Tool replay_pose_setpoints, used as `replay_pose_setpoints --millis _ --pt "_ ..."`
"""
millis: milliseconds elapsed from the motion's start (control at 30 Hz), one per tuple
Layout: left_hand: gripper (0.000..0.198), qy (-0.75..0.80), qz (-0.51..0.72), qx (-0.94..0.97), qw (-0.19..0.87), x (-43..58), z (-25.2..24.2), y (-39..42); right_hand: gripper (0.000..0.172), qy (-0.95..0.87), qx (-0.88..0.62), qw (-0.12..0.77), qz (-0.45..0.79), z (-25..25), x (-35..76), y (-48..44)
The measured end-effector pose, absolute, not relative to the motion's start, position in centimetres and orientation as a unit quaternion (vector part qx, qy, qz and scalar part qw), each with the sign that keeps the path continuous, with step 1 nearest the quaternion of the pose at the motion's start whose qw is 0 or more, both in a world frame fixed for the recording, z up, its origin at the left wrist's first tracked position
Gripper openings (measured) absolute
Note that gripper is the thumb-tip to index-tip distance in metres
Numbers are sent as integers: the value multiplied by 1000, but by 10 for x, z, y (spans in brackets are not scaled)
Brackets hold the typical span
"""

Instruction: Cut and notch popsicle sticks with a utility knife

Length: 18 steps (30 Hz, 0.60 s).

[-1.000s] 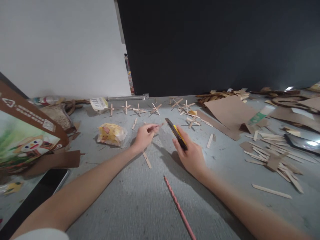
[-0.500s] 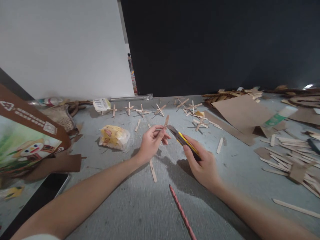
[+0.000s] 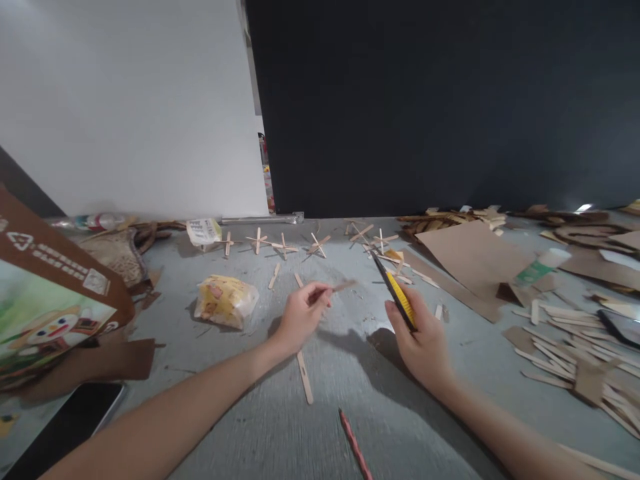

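Between thumb and fingers, my left hand [image 3: 305, 310] pinches a short wooden craft stick [image 3: 345, 285], slightly blurred, its free end pointing right. My right hand [image 3: 423, 333] is wrapped round a yellow and black utility knife [image 3: 400, 297], whose tip points up and to the left, apart from the stick. Under my left wrist lies a longer craft stick [image 3: 305, 380], partly covered. A shorter stick piece [image 3: 274, 275] rests farther back. Beyond my hands, several crossed-stick pieces [image 3: 318, 245] stand in a row. A red twisted pencil [image 3: 355, 443] lies nearest me.
At the left are a brown printed bag [image 3: 113, 300], a phone [image 3: 75, 427] and a yellow-and-clear packet [image 3: 226, 301]. Loose craft sticks [image 3: 555, 353], cardboard [image 3: 465, 260] and a green-and-white glue stick [image 3: 543, 267] lie at the right. A black panel [image 3: 425, 107] rises behind.
My right hand has drawn the knife away to the right, its blade now angled more upright. The stick in my left hand has tipped from upright to nearly level. The view has tilted up slightly.
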<state>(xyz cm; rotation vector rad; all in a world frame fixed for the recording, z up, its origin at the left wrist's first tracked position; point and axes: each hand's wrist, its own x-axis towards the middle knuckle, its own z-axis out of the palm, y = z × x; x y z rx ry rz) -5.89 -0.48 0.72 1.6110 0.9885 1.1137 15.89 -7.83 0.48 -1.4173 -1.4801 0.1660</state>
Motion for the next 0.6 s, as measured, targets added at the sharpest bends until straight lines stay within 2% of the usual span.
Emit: replay_pose_setpoints --millis 133,267,367,533,600 --pt "34 380 414 717 412 -62 12 -7 39 -565 -613 530 153 6 160 -69" --pt "26 341 366 765 405 -60 17 -13 44 -555 -596 511 276 7 149 -71" --pt "29 319 358 747 460 -56 17 -18 48 -550 -564 502 357 10 137 -77" --pt "50 310 377 607 627 -43 15 -28 52 -546 -516 498 434 19 121 -86" --pt "52 314 384 590 637 -41 15 -32 54 -540 -508 502 445 19 120 -87"
